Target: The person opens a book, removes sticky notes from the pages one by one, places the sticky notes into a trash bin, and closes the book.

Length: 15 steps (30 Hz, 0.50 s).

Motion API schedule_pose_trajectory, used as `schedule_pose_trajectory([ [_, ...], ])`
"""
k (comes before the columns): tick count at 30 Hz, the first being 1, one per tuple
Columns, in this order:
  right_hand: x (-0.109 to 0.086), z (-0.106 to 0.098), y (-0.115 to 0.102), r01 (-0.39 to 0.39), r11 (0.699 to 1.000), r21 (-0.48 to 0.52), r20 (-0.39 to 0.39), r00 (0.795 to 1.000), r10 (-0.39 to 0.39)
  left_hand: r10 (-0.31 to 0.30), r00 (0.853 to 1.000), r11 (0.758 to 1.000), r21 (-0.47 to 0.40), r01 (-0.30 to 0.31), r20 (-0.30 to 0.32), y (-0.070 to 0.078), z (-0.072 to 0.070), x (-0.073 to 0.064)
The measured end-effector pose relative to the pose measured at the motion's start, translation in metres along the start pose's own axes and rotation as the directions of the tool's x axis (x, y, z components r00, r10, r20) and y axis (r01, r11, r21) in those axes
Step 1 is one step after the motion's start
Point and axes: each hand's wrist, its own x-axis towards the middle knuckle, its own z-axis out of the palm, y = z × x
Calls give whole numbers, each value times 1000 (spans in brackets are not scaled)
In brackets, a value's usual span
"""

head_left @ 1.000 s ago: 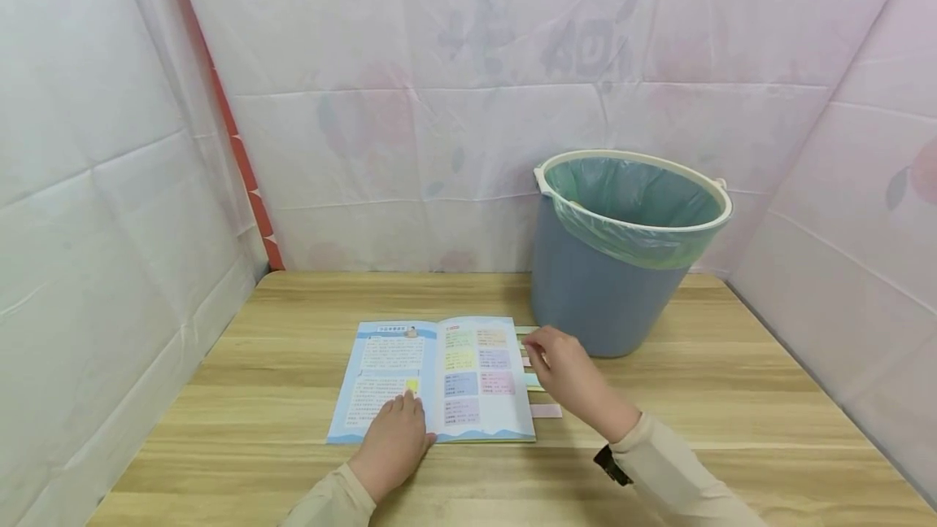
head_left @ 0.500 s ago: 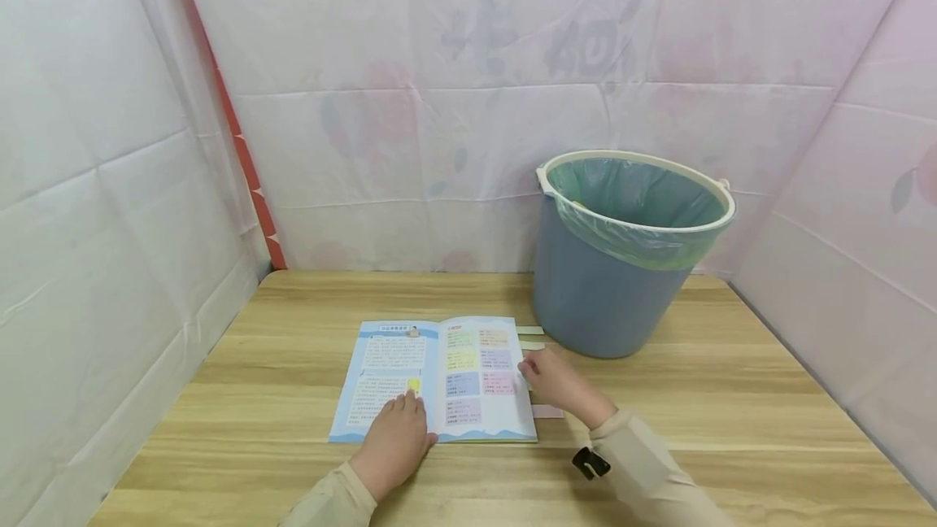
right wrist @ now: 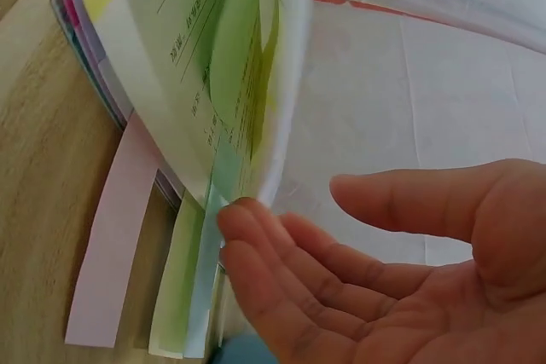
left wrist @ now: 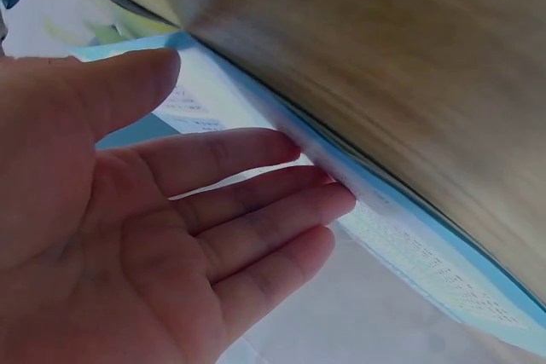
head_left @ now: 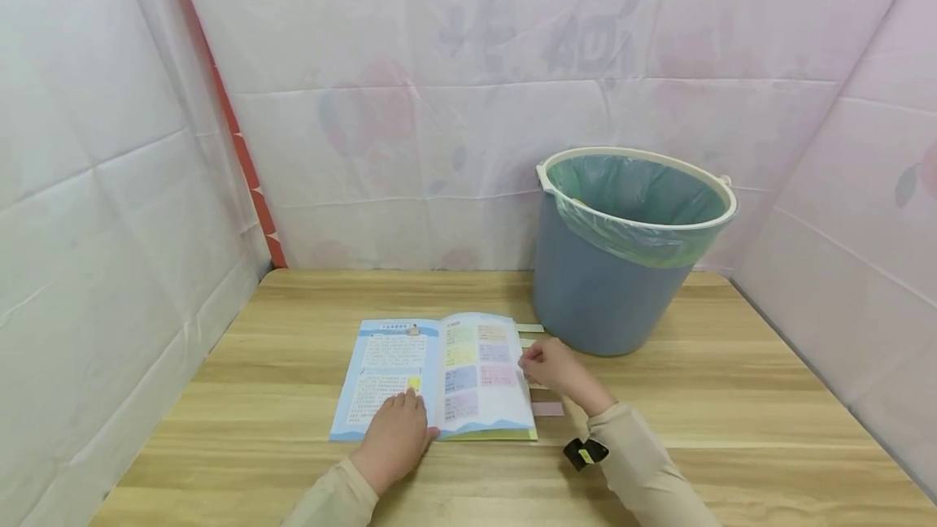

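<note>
An open booklet (head_left: 395, 348) with blue-edged pages lies on the wooden table. My left hand (head_left: 397, 439) rests on its left page, fingers extended, just below a small yellow patch (head_left: 413, 383). At the booklet's right edge is my right hand (head_left: 560, 368). In the right wrist view, its fingertips touch the edge of a raised page (right wrist: 158, 66), while the thumb stands apart from the paper. Several paper tabs stick out on that side, among them a pink tab (right wrist: 115, 236) and a pale blue tab (right wrist: 205, 270). The left wrist view shows the left palm (left wrist: 145, 253) and loosely spread fingers.
A blue-grey bucket (head_left: 603, 291) with a green plastic liner (head_left: 659, 246) stands on the table (head_left: 307, 299) behind the right hand. White patterned cloth (head_left: 351, 153) hangs behind and on both sides. A black strap (head_left: 586, 454) is on the right wrist.
My right hand has moved from beside the upper tabs slightly down and left to the page edge. The right page has lifted and bowed, baring a green strip below. My left hand stays put.
</note>
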Motion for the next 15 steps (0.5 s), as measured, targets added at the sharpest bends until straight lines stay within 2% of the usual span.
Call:
schedule_pose_trajectory([
  [5, 2, -4, -1, 8, 995, 103, 29, 1000, -11, 22, 999, 998, -54, -24, -35, -7, -3, 7],
  [8, 1, -10, -1, -12, 986, 165, 37, 999, 5, 45, 997, 995, -82, -50, -66, -5, -13, 11],
  [11, 0, -16, -1, -25, 978, 207, 30, 999, 20, 100, 985, 991, -74, -112, -141, 10, -31, 11],
  [13, 0, -19, -2, -25, 975, 221, 30, 999, 19, 164, 965, 981, -72, -182, -205, 26, -43, 5],
  [15, 0, -19, -4, -23, 972, 235, 35, 999, 15, 247, 946, 959, -88, -271, -211, 47, -50, -3],
])
